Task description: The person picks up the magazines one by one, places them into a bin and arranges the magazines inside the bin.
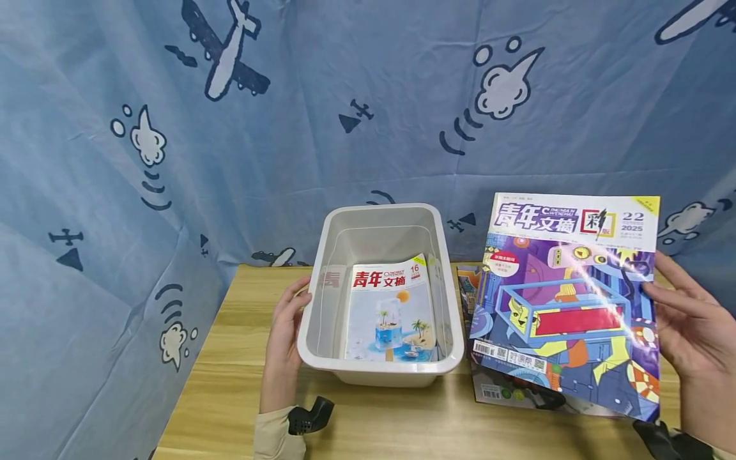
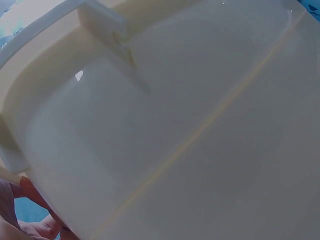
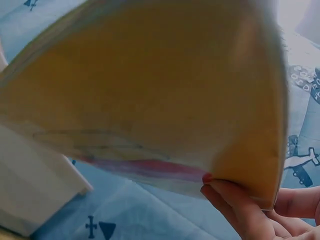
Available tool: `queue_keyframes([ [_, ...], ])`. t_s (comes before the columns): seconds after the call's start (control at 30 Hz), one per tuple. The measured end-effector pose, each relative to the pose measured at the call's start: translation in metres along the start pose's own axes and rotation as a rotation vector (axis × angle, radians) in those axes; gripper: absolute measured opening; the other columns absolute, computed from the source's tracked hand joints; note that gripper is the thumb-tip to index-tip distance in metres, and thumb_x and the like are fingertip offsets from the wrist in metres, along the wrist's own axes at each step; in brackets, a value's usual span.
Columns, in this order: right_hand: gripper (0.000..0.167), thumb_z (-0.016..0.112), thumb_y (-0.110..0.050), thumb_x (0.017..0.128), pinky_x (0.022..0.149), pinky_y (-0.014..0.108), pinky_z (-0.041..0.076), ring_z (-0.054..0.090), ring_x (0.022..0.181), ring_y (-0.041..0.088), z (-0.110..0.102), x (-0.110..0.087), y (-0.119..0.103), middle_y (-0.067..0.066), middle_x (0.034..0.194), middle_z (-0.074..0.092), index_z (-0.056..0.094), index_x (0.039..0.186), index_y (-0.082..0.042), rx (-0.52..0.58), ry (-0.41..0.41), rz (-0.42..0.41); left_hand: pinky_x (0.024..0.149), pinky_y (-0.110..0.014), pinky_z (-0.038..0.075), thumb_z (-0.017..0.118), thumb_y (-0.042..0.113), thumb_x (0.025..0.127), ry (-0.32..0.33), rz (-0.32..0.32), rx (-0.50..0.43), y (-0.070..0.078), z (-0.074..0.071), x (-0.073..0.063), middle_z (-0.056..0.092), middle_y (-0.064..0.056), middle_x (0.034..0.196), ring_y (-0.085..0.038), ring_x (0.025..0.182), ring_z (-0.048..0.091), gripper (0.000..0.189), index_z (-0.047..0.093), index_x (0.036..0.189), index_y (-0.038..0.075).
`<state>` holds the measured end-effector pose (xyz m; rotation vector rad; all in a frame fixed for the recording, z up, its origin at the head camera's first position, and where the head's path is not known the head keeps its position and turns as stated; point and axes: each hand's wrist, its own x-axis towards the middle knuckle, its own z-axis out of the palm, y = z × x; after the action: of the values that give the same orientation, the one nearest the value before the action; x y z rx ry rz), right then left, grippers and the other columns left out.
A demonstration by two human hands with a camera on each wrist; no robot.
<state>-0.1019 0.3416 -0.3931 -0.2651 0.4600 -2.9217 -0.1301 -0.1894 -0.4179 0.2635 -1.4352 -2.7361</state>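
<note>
A grey-white plastic bin [image 1: 382, 378] stands on the wooden table, with a magazine [image 1: 368, 319] lying face up inside it. At its left side my left hand [image 1: 284, 322] holds the bin by the rim; the thumb is hidden in the head view. To the right of the bin, my right hand [image 1: 698, 326] pinches the right edge of a colourful magazine [image 1: 566, 313] marked 22 and 2025. This magazine is tilted, its cover facing up. In the right wrist view its yellowish back [image 3: 150, 90] shows, with fingers [image 3: 235, 205] against it.
Beneath the held magazine, at least one more magazine [image 1: 489, 391] lies on the table [image 1: 230, 364], mostly covered. A blue cloth [image 1: 345, 153] printed with planes and clouds hangs behind the table and at the left. Each wrist wears a black device, such as the left strap mount [image 1: 310, 416].
</note>
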Motion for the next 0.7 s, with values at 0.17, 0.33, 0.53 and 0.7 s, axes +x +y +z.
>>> queue_keyframes([
  [0.17,0.067,0.001,0.0,0.109,0.097,0.067,0.048,0.059,0.122,0.052,0.0012,0.0,-0.0013,0.021,0.143,0.056,0.05,0.154,-0.013,0.036,-0.081,0.08,0.076,-0.026,0.06,0.05,0.001,0.103,0.002,0.003,0.013,-0.0006,-0.0009,0.0005,0.067,-0.01,0.117,-0.015,0.09,0.07,0.026,0.066,0.122,0.009],
  [0.33,0.069,-0.002,-0.004,0.109,0.099,0.068,0.045,0.056,0.125,0.053,0.0029,0.0005,-0.0007,0.021,0.145,0.054,0.049,0.154,-0.014,0.072,-0.102,0.113,0.08,-0.028,0.06,0.05,0.002,0.103,0.016,-0.004,0.028,-0.0012,-0.0018,0.0007,0.065,-0.009,0.12,-0.017,0.095,0.069,0.028,0.063,0.127,0.007],
  [0.53,0.07,-0.004,-0.005,0.109,0.1,0.068,0.044,0.054,0.127,0.053,0.0042,0.0031,0.0009,0.02,0.148,0.051,0.047,0.156,-0.015,0.077,-0.13,0.139,0.082,-0.029,0.06,0.051,0.002,0.103,0.022,-0.007,0.032,-0.0007,-0.0028,-0.0002,0.064,-0.01,0.122,-0.018,0.099,0.068,0.027,0.067,0.122,0.012],
  [0.7,0.069,-0.004,-0.006,0.109,0.103,0.067,0.043,0.053,0.127,0.053,0.0058,0.0044,0.0031,0.019,0.148,0.05,0.047,0.156,-0.015,0.097,-0.128,0.145,0.082,-0.029,0.06,0.051,0.002,0.103,0.026,-0.012,0.028,0.0,-0.0031,0.0003,0.065,-0.009,0.121,-0.017,0.096,0.068,0.026,0.067,0.121,0.013],
])
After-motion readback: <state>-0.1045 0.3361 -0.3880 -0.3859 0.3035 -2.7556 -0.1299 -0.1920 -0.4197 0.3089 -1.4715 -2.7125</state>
